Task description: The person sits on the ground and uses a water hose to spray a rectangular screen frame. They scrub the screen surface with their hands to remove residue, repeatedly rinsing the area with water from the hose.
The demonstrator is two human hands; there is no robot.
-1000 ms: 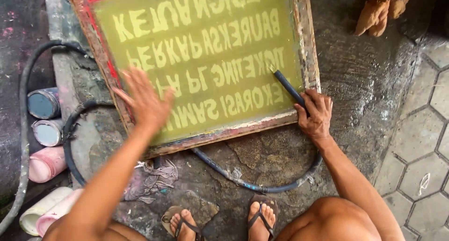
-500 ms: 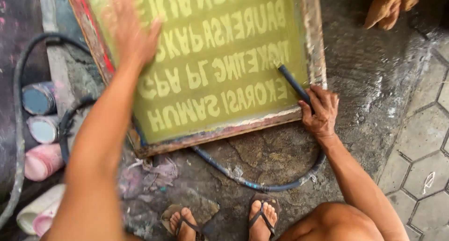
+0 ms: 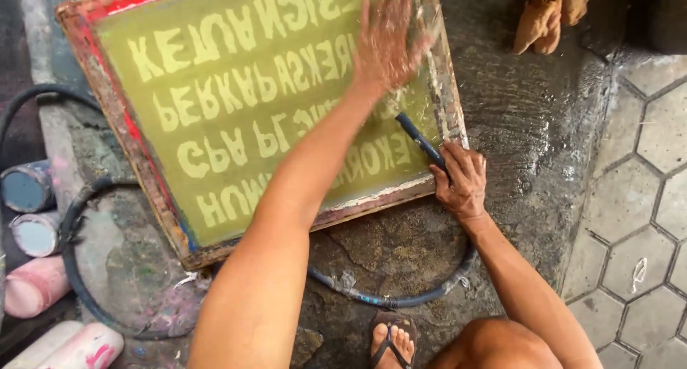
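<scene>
While your right hand (image 3: 461,183) is gripping the dark hose nozzle (image 3: 422,143), your left hand (image 3: 390,43), fingers spread, is rubbing the wood-framed green printing screen (image 3: 215,111), loosening residue.

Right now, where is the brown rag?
In the head view the brown rag lies crumpled on the wet concrete ground at the upper right, apart from the wooden screen frame to its left and beyond the right hand.

so the floor (image 3: 544,147) is wet grimy concrete, hex pavers over at 3 o'clock. lying on it: big wood-framed green screen (image 3: 215,125) at 11, black hose (image 3: 386,297) looping at 6, paint cans (image 3: 28,211) at 9, brown rag (image 3: 547,15) at 1
</scene>
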